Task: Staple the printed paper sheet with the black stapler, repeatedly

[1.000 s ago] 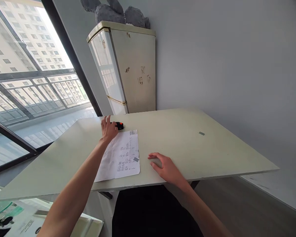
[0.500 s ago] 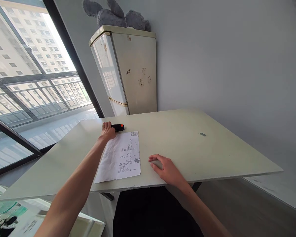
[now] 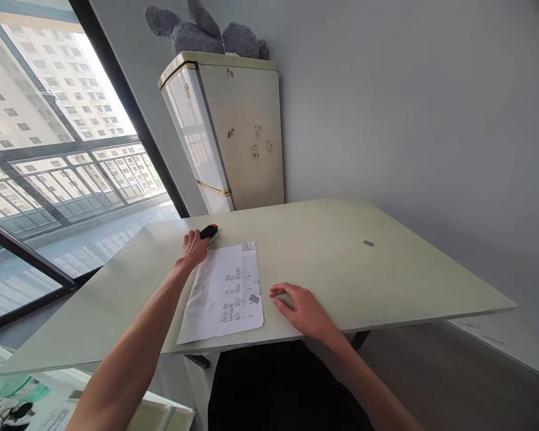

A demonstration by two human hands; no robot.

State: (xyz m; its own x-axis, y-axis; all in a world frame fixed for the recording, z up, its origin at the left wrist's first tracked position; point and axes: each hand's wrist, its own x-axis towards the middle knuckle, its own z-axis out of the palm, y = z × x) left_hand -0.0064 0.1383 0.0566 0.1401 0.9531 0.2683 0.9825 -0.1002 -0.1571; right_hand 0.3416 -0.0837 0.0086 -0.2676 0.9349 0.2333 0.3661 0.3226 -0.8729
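Observation:
My left hand is closed around the near end of a black object with a red tip, at the table's far left. Just below it, a printed white sheet lies near the table's front edge, with a small grey patch on its right side. To the right of the sheet, my right hand rests on the table with its fingers curved and thumb apart; nothing shows between them.
The pale table has a small grey piece at its right. A worn white fridge stands behind, with a grey plush toy on top. At the lower left is a white shelf with items.
The black object has turned, its red end now angled up and nearer the left. My left hand has shifted slightly down. The sheet has moved a little right and nearer. My right hand stays put.

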